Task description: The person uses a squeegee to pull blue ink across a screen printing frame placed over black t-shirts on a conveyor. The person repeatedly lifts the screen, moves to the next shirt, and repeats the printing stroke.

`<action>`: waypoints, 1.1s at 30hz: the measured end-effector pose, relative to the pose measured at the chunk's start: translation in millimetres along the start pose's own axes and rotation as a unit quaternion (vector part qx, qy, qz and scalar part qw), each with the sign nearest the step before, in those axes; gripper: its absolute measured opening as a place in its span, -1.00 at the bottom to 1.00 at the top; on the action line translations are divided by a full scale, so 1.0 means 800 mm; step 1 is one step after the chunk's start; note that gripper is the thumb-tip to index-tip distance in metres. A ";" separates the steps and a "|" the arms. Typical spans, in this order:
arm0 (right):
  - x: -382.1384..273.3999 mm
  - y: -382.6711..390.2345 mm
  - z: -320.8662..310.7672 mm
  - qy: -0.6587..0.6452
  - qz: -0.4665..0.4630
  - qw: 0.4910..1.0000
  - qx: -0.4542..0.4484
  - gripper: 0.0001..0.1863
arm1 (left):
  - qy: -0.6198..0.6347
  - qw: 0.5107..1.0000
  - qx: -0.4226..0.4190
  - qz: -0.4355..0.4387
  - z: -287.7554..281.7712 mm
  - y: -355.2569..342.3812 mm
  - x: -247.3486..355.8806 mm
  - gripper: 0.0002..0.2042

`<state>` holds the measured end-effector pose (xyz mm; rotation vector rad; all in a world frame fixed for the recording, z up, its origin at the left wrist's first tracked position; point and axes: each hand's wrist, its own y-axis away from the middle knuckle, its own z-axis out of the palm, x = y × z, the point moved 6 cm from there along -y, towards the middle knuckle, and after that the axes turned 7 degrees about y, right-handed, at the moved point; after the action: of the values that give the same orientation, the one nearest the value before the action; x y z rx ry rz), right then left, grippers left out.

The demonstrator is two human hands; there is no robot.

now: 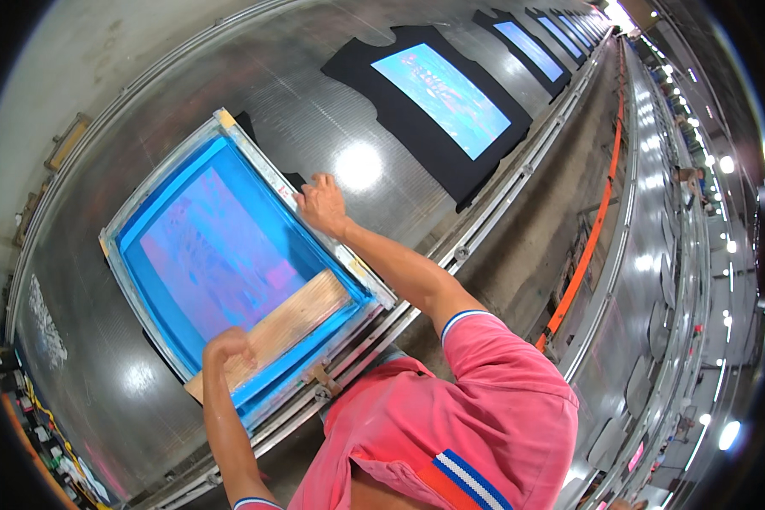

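Note:
A screen-printing frame (238,136) with a blue border and pinkish-purple mesh (204,246) lies tilted across the metal table, with black fabric peeking from beneath it. My left hand (228,350) is closed on a wooden squeegee (297,316) lying inside the frame along its near end. My right hand (321,204) grips the frame's right rail, its fingers curled over the edge.
Black shirts (391,102) with light-blue printed panels line the metal table (76,314) toward the far end. A rail (527,170) runs along its edge. An orange bar (586,255) borders the aisle, beside another long table (629,306). Assorted items (51,442) sit lower left.

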<state>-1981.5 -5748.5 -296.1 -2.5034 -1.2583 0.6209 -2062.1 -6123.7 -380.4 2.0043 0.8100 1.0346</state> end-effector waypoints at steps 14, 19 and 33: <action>-0.235 -0.160 0.111 0.085 -0.341 0.878 -0.325 -0.74 | -0.053 0.902 0.429 0.002 -0.332 0.049 -0.024 -0.71; -0.274 -0.251 0.133 0.087 -0.361 0.886 -0.278 -0.81 | 0.004 0.893 0.448 -0.042 -0.418 0.059 -0.089 -0.59; -0.256 -0.271 0.167 0.038 -0.340 0.919 -0.198 -0.62 | -0.031 0.882 0.466 -0.058 -0.432 0.012 -0.148 -0.56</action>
<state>-2305.5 -5780.8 -269.8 -2.0829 -2.2339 0.0982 -2412.8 -6113.2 -276.9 2.6895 1.5760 0.5148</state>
